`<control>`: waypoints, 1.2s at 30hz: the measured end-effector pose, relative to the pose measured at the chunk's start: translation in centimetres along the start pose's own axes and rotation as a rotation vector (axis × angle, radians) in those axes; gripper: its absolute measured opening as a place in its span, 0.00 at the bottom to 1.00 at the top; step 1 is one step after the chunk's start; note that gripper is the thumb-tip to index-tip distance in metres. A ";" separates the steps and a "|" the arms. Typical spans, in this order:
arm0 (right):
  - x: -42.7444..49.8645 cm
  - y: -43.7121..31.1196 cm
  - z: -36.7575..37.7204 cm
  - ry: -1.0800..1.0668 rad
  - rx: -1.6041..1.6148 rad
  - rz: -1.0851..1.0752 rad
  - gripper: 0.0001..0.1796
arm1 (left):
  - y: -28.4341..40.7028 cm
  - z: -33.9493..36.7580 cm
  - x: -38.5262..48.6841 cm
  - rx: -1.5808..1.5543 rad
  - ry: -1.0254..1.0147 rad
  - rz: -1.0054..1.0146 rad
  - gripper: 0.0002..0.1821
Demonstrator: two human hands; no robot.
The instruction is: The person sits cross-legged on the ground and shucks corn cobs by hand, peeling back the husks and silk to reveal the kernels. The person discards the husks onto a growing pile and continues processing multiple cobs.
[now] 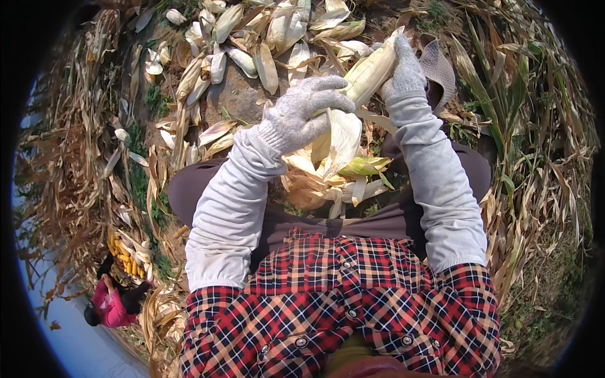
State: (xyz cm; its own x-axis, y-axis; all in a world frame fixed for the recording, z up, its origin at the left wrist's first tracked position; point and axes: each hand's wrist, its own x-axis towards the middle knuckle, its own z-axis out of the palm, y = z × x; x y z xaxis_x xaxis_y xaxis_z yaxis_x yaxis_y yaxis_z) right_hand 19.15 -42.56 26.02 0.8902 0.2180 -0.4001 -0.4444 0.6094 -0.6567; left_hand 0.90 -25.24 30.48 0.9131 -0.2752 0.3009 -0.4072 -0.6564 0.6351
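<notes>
My right hand (404,64), in a pale knit glove, grips an ear of corn (371,71) near its upper end. The ear is tilted, and pale husk still wraps it. My left hand (314,106), gloved likewise, curls at the ear's lower end with a loosened husk leaf (343,141) between thumb and fingers. How firmly the left fingers touch the ear is hidden. Beneath my hands, between my bent legs, lies a pile of stripped husks (312,184) with brown silk and one greenish husk piece (364,166).
Several husk-covered ears (283,33) lie on the soil ahead. Dry corn stalks (534,118) lie along the right, with more stalks (85,141) at left. A grey textured curved object (437,73) is beside my right hand. Far left, a person in pink (113,307) sits near yellow ears (125,257).
</notes>
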 end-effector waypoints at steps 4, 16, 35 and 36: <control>0.7 -0.6 -0.2 0.098 0.167 0.084 0.21 | -0.9 1.4 -1.2 -1.399 0.622 -0.671 0.16; 0.2 -0.7 -0.1 0.102 0.129 0.070 0.29 | -2.6 -0.2 -2.1 -0.545 0.713 -0.610 0.16; -4.9 -2.5 1.6 -0.364 -0.090 0.039 0.21 | 0.8 6.0 0.3 -0.538 -0.235 -0.781 0.35; -5.0 -2.8 1.6 -0.423 -0.109 0.027 0.22 | 0.9 6.7 0.3 -0.503 -0.220 -0.781 0.32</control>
State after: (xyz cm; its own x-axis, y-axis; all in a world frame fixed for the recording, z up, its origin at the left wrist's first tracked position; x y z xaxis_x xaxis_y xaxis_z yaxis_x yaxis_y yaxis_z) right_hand 16.15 -44.12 30.89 0.8309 0.5395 -0.1360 -0.4560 0.5203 -0.7220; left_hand 0.93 -30.60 26.40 0.8939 -0.0468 -0.4459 0.4042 -0.3460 0.8467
